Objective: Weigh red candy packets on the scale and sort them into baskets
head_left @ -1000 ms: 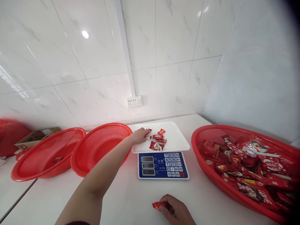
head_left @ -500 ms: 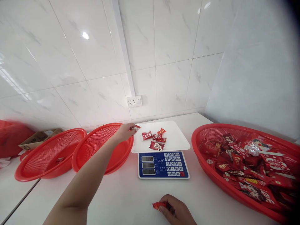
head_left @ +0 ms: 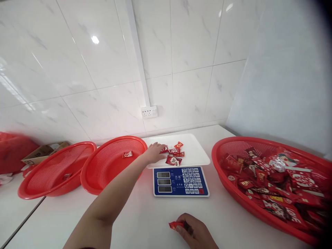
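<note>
My left hand [head_left: 155,153] is over the left part of the scale's white tray [head_left: 193,147], fingers stretched out and open at a red wrapped candy [head_left: 164,149], which they partly cover. Beside it on the tray lie several more small red packets, among them a dark red candy with white lettering [head_left: 173,160] and an orange-red one [head_left: 178,145]. At the front of the table, my right hand [head_left: 195,230] is closed on a red candy packet [head_left: 176,225], whose end sticks out to the left. One red-and-white candy [head_left: 127,154] lies in the middle red basket [head_left: 86,173].
The scale's blue keypad and display panel [head_left: 181,182] faces me. On the right stands a large red basket [head_left: 220,169] full of red snack packets. Another red basket [head_left: 26,188] with a small packet is at far left, near a cardboard box [head_left: 38,155] and red bag [head_left: 15,152].
My left hand has let go of a small packet, and one now shows in the middle basket. That hand has moved right and down onto the tray. My right hand stays nearly still.
</note>
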Available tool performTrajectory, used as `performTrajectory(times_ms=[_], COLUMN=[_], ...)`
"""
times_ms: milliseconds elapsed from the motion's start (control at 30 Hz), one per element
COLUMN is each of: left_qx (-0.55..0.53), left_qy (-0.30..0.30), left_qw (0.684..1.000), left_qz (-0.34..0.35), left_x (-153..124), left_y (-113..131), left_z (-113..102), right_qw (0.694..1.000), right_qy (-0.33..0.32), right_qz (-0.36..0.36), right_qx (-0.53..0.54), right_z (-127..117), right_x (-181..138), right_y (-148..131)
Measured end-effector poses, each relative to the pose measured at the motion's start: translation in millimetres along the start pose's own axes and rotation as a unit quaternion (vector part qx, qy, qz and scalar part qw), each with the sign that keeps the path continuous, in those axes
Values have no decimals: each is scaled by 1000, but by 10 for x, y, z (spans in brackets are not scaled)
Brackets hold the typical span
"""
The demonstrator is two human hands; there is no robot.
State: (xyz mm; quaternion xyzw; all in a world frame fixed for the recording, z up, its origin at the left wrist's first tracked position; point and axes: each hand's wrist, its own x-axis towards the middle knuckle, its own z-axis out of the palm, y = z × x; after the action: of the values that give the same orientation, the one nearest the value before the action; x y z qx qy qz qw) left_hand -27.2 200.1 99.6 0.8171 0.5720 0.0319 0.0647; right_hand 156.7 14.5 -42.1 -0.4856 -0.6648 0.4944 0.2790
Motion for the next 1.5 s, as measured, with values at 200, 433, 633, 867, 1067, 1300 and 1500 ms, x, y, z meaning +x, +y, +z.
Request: performTrajectory(times_ms=[200, 433, 633, 867, 1067, 1300, 1500], left_qx=[38, 81, 32, 22, 29, 19, 0], left_qy=[35, 92, 72, 6, -56, -56, -42], left_qw=[997, 974, 992, 1000, 998, 998, 999], left_qz=[-51, -189, -98, -13, -15, -36, -25], left_x=[-20, -494, -297, 187, 368, 351, 340], left_y=[-22, -346, 21, 531, 607, 530, 537], left_z=[-62, -579, -374, -8, 63, 165, 207], right_qw=[1000, 1000, 1000, 1000, 1000, 1000, 1000], right_qy=[-14, -20, -17, 1, 3, 4, 1], right_qz=[-6, -17, -13, 0, 3, -4, -4], right_qx=[-1, -10, -8, 8, -1, -10, -1], right_z=[-20, -8, -15, -31, -29, -30, -15], right_x=[-2, 18, 1, -29, -21, -28, -14], right_y=[8, 48, -4, -67, -56, -66, -38])
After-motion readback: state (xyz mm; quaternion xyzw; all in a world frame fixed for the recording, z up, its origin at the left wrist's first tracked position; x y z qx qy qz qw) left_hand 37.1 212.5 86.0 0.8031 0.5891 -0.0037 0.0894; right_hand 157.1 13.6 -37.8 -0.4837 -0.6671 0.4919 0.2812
